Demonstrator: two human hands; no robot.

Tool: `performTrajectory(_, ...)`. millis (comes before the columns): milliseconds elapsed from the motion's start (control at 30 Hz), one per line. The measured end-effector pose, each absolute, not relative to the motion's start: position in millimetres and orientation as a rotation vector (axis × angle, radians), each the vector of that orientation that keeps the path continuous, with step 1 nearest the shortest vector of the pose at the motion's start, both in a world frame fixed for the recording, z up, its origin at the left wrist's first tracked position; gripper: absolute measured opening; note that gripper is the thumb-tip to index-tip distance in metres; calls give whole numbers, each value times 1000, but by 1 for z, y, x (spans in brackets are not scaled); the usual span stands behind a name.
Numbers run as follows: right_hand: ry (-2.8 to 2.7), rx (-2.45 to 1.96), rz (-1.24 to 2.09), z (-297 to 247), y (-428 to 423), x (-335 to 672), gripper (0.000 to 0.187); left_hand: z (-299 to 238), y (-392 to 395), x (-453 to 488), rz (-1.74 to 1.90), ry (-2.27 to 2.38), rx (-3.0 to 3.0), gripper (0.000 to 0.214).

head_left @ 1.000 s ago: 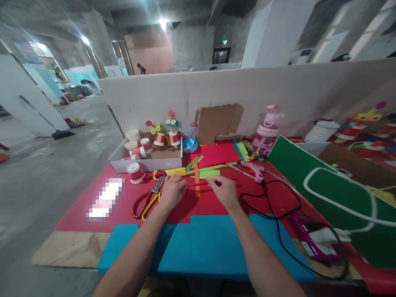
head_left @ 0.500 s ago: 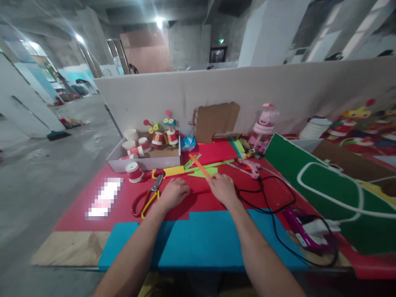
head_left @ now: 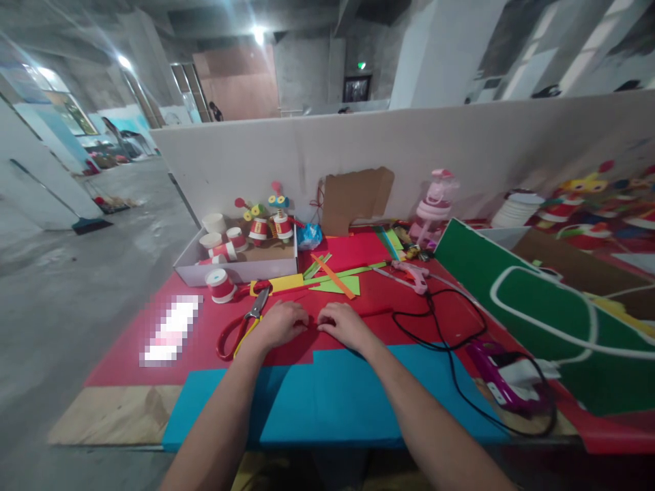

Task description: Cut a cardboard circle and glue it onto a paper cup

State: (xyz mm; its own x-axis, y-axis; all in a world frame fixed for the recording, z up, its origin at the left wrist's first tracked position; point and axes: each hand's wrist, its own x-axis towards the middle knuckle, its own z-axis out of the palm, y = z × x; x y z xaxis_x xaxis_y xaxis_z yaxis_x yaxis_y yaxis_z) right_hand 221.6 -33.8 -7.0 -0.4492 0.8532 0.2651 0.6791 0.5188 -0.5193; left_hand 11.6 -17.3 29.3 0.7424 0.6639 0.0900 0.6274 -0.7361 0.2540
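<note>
My left hand (head_left: pixel 283 323) and my right hand (head_left: pixel 344 324) are close together over the red tabletop, fingers curled in. Both grip a thin red paper strip (head_left: pixel 376 314), whose free end runs out to the right. Its middle shows only faintly between my fingertips. Just beyond my hands an orange paper strip (head_left: pixel 335 276) lies slantwise across green paper (head_left: pixel 340 286). Left of my left hand rest large scissors (head_left: pixel 253 312) with red and yellow handles.
A shallow box (head_left: pixel 238 273) holds paper cups and cup figures; one red-and-white cup (head_left: pixel 221 286) stands before it. To the right are a pink glue gun (head_left: pixel 412 276), a black cable (head_left: pixel 445 348), a purple power strip (head_left: pixel 499 378) and a green board (head_left: pixel 542 320). Blue sheets (head_left: pixel 286 406) cover the front edge.
My right hand has let go of the orange strip, which now lies on the green paper. It has moved left and nearer to me, beside my left hand, onto the red strip.
</note>
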Motion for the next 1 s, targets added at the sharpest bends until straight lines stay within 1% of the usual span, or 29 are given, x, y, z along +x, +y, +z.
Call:
performTrajectory(100,-2244,-1248,519,-7,-32,223,5,32,-20,10,231,1082,2761,5)
performTrajectory(200,-2236,-1233,535,-7,-32,223,4,33,-22,11,204,1103,2786,4)
performTrajectory(367,-2219,-1249,536,-7,-33,221,2,33,-22,13,163,1058,2732,11)
performTrajectory(633,-2167,-1366,548,-4,-36,215,5,29,-19,14,169,1144,2720,20)
performTrajectory(867,-2120,-1492,562,4,-40,210,8,27,-19,16,150,1338,2607,14)
performTrajectory(1000,-2100,-1564,530,5,-41,207,9,27,-19,18,148,1361,2591,16)
